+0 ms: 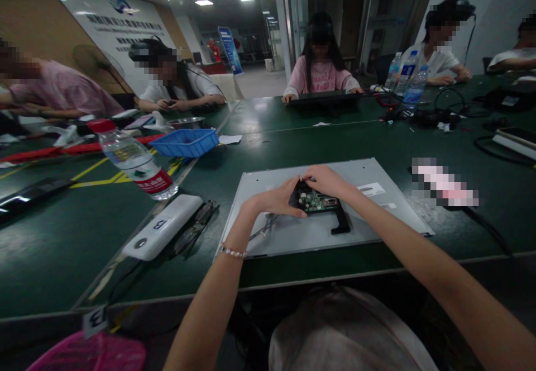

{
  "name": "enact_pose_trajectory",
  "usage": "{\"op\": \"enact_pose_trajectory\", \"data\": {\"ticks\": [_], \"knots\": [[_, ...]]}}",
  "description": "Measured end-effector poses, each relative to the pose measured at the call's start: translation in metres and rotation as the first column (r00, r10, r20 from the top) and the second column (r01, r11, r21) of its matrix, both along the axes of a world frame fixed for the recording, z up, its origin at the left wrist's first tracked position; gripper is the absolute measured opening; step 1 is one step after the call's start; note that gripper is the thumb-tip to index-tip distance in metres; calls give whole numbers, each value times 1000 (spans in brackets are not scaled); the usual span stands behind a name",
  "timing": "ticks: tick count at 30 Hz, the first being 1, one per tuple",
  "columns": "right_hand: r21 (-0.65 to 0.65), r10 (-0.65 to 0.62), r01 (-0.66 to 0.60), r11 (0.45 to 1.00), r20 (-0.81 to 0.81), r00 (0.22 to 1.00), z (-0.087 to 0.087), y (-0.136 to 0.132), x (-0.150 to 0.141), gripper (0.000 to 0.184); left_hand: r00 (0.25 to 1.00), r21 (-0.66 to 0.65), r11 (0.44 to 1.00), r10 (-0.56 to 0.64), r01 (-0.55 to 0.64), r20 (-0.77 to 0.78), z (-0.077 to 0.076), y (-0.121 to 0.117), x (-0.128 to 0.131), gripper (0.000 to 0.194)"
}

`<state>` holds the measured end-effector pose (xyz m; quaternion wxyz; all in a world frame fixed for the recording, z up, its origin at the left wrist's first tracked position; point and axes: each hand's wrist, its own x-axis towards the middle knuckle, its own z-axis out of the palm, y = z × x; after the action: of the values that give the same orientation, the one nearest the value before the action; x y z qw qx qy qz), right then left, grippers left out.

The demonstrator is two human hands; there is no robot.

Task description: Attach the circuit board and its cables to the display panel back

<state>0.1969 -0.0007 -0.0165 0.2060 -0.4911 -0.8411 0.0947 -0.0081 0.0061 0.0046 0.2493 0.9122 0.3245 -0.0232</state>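
Note:
A green circuit board sits in a black plastic bracket with a hooked arm. Both lie on the back of a flat, light grey display panel near the table's front edge. My left hand spans the left side of the bracket, its thumb along the near edge and its fingers at the far corner. At that same corner, my right hand has thumb and finger pinched together; whatever is between them is too small to make out. Thin cables run out below my left hand.
Left of the panel are eyeglasses, a white power bank, a tilted water bottle and a blue tray. A blurred pink object lies right. A pink basket is below. Several people sit around the table.

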Motion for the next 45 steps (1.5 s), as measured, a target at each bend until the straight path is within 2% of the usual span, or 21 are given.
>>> {"op": "enact_pose_trajectory", "data": {"ticks": [8,13,16,20,24,28,32,40,45], "knots": [[24,24,-25,999,25,999,0,1,1,26,992,69,994,-93,88,83,-4,3,-3,110],[9,13,-13,1000,4,1000,-1,2,3,27,993,89,994,-75,67,91,-2,4,-3,107],[8,-11,12,1000,-10,1000,5,-1,8,28,996,94,995,-49,42,71,0,3,-3,106],[16,-73,74,997,-33,997,22,-9,27,27,997,132,991,-1,-10,83,5,0,0,103],[-74,-140,136,988,-61,988,31,-26,61,25,984,213,977,-39,1,176,11,-8,7,85],[-265,-226,204,942,-52,973,20,-47,95,26,970,256,965,-121,64,210,17,-18,18,69],[-385,-234,188,904,-77,969,8,-60,108,31,969,289,953,-153,91,197,17,-22,25,62],[-452,-218,134,882,-138,966,5,-61,103,16,959,394,917,-159,55,235,12,-17,26,44],[-479,-216,121,869,-148,965,-1,-61,115,20,940,397,908,-246,138,236,15,-29,38,41]]}}
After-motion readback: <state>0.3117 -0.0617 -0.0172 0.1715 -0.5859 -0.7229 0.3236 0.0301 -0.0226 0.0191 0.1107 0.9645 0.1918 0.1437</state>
